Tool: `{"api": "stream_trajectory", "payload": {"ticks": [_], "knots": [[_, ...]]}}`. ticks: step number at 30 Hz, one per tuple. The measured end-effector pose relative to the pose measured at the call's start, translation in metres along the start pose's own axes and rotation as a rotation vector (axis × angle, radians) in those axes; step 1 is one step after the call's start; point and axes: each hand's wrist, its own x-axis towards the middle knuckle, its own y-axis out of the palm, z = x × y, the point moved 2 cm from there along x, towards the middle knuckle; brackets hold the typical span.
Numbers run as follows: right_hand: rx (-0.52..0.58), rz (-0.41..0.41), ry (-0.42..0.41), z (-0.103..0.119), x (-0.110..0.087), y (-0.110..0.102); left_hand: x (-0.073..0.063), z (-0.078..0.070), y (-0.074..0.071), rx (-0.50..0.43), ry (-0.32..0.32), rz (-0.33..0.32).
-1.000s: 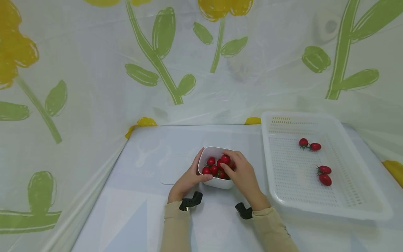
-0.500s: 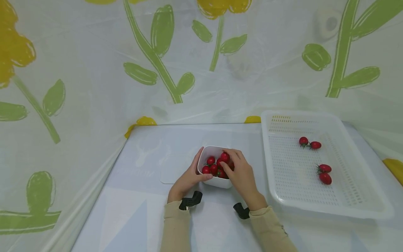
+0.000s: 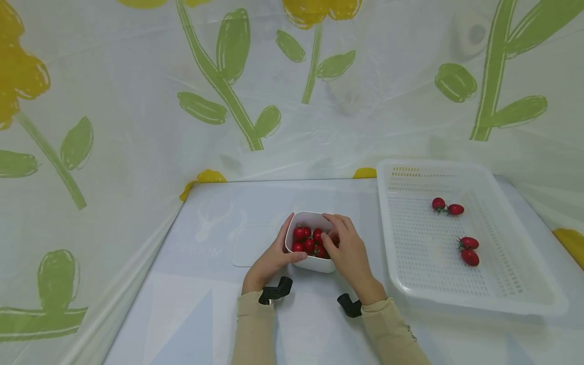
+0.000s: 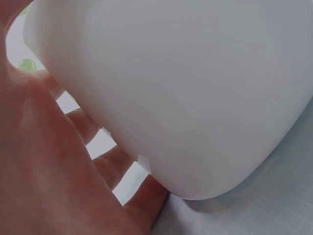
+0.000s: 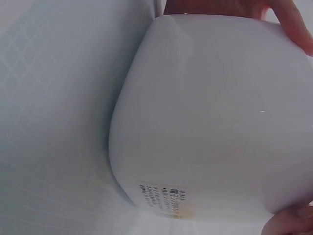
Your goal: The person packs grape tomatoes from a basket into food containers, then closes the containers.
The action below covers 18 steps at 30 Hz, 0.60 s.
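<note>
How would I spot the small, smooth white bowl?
On the pale table, look left of the large white perforated plastic basket. Between the left hand and right hand is the bowl. Solid-walled, unlike the basket, it holds more red tomatoes.

At the back and left, a pale hanging sheet (image 3: 146,101) printed with big yellow blooms (image 3: 23,73), thick green stems (image 3: 228,95) and rounded leaves (image 3: 233,45), creased here and there, gathered in long folds down the left side. In front, a whitish surface (image 3: 310,324) marked with pale blue triangles (image 3: 193,329) and a faint antler-like print (image 3: 211,223). To the right, a white perforated basket (image 3: 424,253), shallow and roughly rectangular, with slots in floor and walls.
</note>
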Motion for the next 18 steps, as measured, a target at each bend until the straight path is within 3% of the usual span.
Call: {"api": "stream_trajectory", "payload": {"ticks": [10, 18], "knots": [[0.084, -0.035, -0.034, 0.008, 0.002, -0.013, 0.001, -0.001, -0.001, 0.034, -0.024, -0.002], [0.148, -0.019, -0.104, 0.017, 0.005, -0.034, 0.01, 0.019, -0.006, 0.013, 0.005, -0.027]]}}
